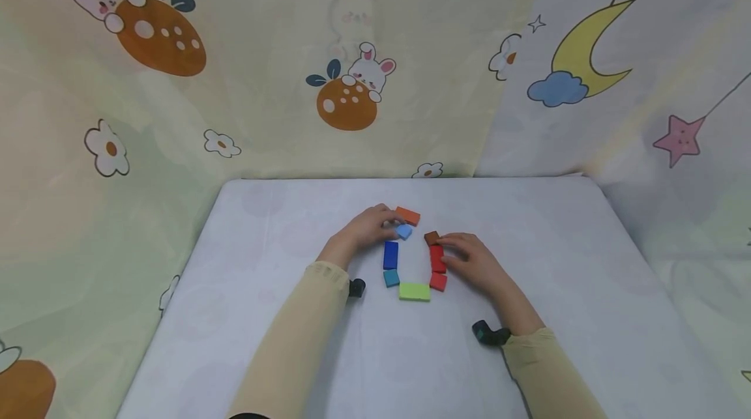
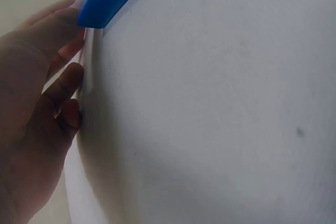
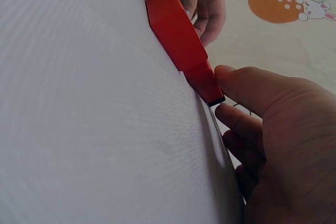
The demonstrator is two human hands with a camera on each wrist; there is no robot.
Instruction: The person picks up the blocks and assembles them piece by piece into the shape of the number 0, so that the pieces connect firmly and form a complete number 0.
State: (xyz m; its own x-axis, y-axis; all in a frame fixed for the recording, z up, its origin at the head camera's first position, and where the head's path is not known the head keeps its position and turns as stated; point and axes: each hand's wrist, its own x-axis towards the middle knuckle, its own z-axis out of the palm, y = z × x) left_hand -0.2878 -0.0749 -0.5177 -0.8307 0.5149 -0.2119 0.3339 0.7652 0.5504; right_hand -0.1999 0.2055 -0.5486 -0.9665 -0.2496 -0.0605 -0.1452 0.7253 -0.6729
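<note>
At the far side of the table, my left hand holds a small light blue block between thumb and index finger. Just beyond those fingertips lies an orange block. A dark blue block stands nearer to me, with a teal block below it. My right hand reaches in from the right, fingers loosely bent. Its index fingertip is at a brown block, and its thumb is beside the long red block. In the right wrist view, its thumb touches the end of the red row.
A smaller red block and a light green block form the near side of the ring of blocks. The white tabletop meets a cartoon-printed cloth at its back edge. Each wrist carries a small black camera.
</note>
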